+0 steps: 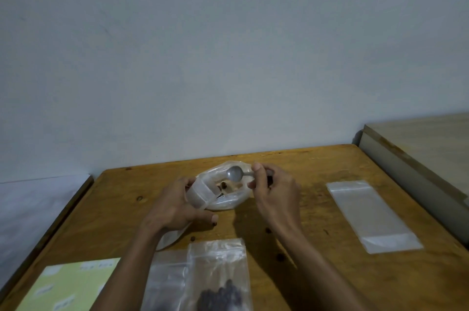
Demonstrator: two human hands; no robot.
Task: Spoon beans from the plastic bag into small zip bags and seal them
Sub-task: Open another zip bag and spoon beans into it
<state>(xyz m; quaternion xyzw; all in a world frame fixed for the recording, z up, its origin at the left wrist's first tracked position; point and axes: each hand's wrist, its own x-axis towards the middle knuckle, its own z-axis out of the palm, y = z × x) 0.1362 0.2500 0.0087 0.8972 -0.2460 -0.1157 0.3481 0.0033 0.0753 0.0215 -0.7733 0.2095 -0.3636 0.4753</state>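
The wooden desk point(317, 211) is brown and smooth, with dark knots in it. Its far edge meets a plain grey wall point(228, 57). Its left edge runs beside something flat and white point(38, 209). Its right edge runs beside a pale wooden top point(431, 143) that stands higher than the desk. There is bare wood on the desk between the plastic bag and the far edge, and more to the right of the plastic bag.

The plastic bag point(223, 199) sits near the middle of the desk, close to the far edge. It is thin, see-through and crinkly, and its mouth is open. A few dark beans point(223, 186) show inside it.

The left hand point(175, 206) grips the left rim of the plastic bag, with its fingers curled round the rim. The right hand point(275, 194) pinches the handle of one grey metal spoon point(235, 173). The round bowl of the spoon is over the mouth of the plastic bag.

Three small zip bags can be counted. One empty zip bag point(373, 217) lies flat, well to the right of the plastic bag. Nearer the person than the plastic bag lie two more: a filled zip bag point(219, 277) with a heap of dark beans in it, and a clear zip bag point(168, 280) touching its left side. One green paper point(68, 285) lies left of those.
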